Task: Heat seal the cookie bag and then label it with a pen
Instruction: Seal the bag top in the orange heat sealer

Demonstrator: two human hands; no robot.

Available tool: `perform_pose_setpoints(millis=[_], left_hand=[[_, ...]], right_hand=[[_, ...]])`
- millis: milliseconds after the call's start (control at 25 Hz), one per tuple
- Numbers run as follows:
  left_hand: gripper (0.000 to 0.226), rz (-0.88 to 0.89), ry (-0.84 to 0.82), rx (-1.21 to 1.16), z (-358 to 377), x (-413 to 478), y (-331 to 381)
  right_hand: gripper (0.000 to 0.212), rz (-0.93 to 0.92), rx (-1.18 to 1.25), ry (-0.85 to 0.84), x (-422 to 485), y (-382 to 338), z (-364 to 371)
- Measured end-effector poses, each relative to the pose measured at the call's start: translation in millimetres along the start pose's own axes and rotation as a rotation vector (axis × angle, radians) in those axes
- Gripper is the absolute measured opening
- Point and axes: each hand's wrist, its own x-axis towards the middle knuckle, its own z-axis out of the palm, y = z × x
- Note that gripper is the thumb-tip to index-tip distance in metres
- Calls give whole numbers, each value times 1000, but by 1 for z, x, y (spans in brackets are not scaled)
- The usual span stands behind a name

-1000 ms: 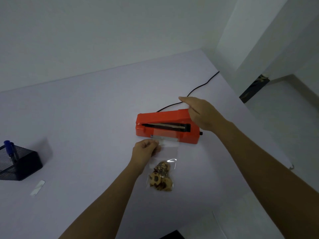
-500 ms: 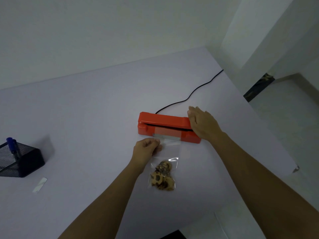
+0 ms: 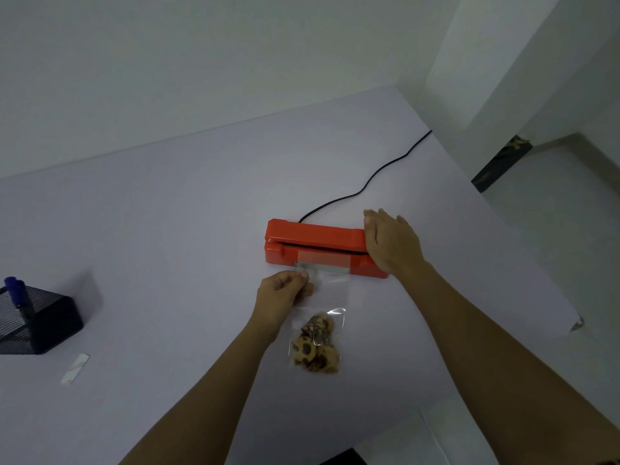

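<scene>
A red heat sealer (image 3: 312, 238) lies across the middle of the white table (image 3: 167, 229) with its lid down. The top edge of a clear cookie bag (image 3: 327, 290) is clamped in its jaw, and several chocolate-chip cookies (image 3: 315, 347) sit at the bag's near end. My left hand (image 3: 281, 297) pinches the bag's upper left edge just in front of the sealer. My right hand (image 3: 389, 243) presses flat, fingers straight, on the lid's right end. A blue pen (image 3: 15, 290) stands in a black mesh holder (image 3: 37, 323) at the far left.
The sealer's black cord (image 3: 369, 182) runs back right over the table edge. A small white label strip (image 3: 75, 367) lies near the holder. The table's right edge drops to the floor beside my right arm.
My right hand has pushed the sealer's lid down from raised to shut on the bag's top. My left hand has kept its pinch on the bag.
</scene>
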Motion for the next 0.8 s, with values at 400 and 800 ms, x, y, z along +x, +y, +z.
perform_pose_setpoints(millis=[400,800], left_hand=[[15,-3,-16,3,-1,3,0],[18,19,-16,28,-2,5,4]], right_hand=[[55,-28,9,70,4,3,9],[58,-35,11,92,4,3,10]])
